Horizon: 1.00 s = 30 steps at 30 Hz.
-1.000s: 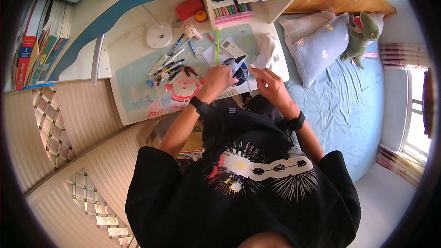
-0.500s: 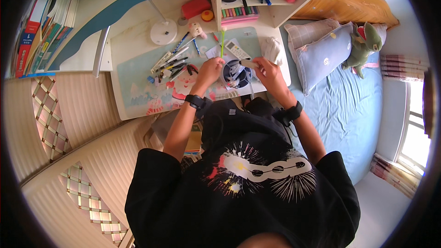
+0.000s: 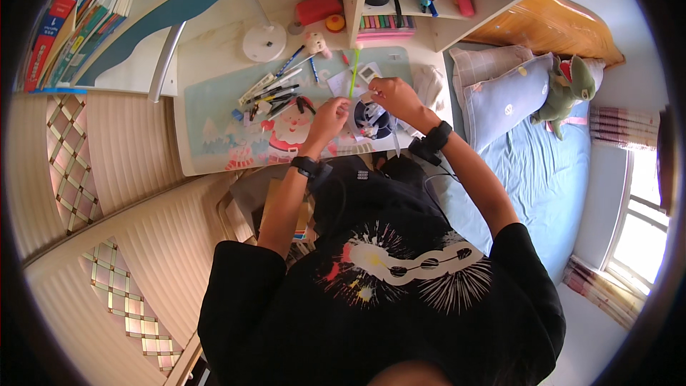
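Note:
My left hand [image 3: 333, 116] is closed around the lower end of a thin green stick [image 3: 355, 71] with a pale tip, which points away toward the shelves. Just beside it, my right hand [image 3: 396, 100] is closed in a pinch, its fingertips over the far rim of a round dark blue container [image 3: 389, 129]. A small pale thing shows at those fingertips, too small to name. White and clear bits lie inside the container, near the desk's front edge. Behind my right hand, a white remote control [image 3: 369, 71] is partly covered.
Several pens [image 3: 275, 96] lie heaped on the printed desk mat [image 3: 214, 114] to the left. Farther back are a white lamp base [image 3: 264, 44], a small plush toy [image 3: 317, 44] and a red case [image 3: 319, 8]. A crumpled white cloth [image 3: 429, 86] lies by the bed [image 3: 529, 171].
My right hand has moved left and away from me, from the container's right side to over its far rim, closer to my left hand. The left still holds the green stick. The view has shifted slightly.

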Tool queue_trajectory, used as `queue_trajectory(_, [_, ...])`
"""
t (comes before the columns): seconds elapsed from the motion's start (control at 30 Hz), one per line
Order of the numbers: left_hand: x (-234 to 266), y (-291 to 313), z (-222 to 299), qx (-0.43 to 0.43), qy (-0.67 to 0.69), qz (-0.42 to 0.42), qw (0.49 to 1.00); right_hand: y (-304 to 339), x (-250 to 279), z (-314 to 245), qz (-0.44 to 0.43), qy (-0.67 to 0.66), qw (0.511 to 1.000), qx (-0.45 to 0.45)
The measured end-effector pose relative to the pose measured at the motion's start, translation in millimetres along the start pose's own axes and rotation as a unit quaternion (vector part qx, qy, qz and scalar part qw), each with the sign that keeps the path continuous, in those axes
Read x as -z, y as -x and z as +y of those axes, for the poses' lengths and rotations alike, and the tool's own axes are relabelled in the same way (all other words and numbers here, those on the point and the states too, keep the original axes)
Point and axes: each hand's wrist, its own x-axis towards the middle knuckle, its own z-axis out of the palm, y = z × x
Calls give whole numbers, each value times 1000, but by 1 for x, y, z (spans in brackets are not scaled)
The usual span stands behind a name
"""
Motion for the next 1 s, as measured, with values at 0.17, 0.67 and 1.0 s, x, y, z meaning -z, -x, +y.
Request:
queue_trajectory(0.17, [4,6,-2,26,-10,-22,999,-4,-3,12,-9,15,1000,-10])
queue_trajectory(0.67, [5,11,3,68,-29,-85,994,-22,-19,20,-63,90,993,34])
queue_trajectory(1.0, [10,10,15,26,-86,-65,994,-12,45,29,74,46,996,-8])
